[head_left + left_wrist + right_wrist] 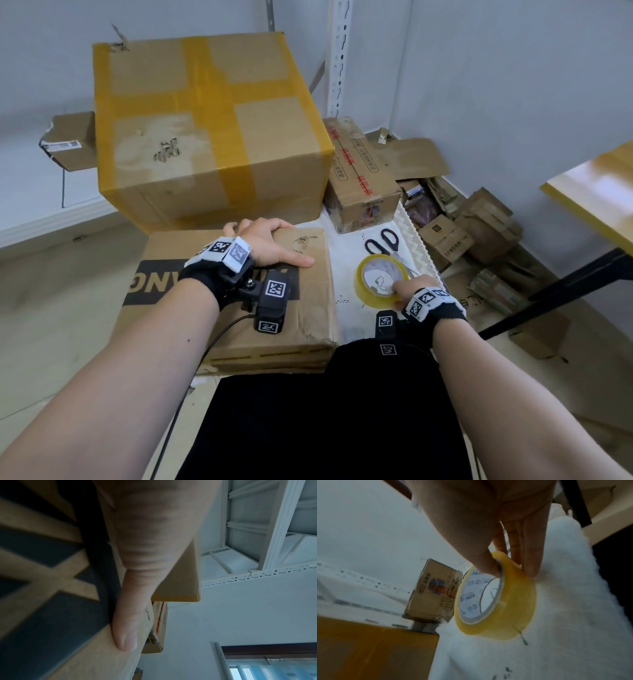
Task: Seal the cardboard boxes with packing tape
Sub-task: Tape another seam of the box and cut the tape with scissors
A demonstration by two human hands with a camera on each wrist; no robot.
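A flat cardboard box [308, 308] with a black printed band lies in front of me, seen close up as the printed box top [42, 588] in the left wrist view. My left hand [267, 245] holds its far edge, fingers bent over the edge and thumb [126, 628] flat on top. To the right, a yellow-tinted packing tape roll [380, 277] stands tilted on a white cloth [346, 308]. My right hand [407, 289] pinches the tape roll [496, 601], thumb inside the core and fingers [530, 561] on the outer face.
A large box [212, 130] crossed with yellow tape stands right behind the flat box. A smaller printed box [359, 178] and black scissors [383, 243] lie beyond the tape. Flattened cartons [479, 233] pile up on the floor at right, under a yellow table [599, 185].
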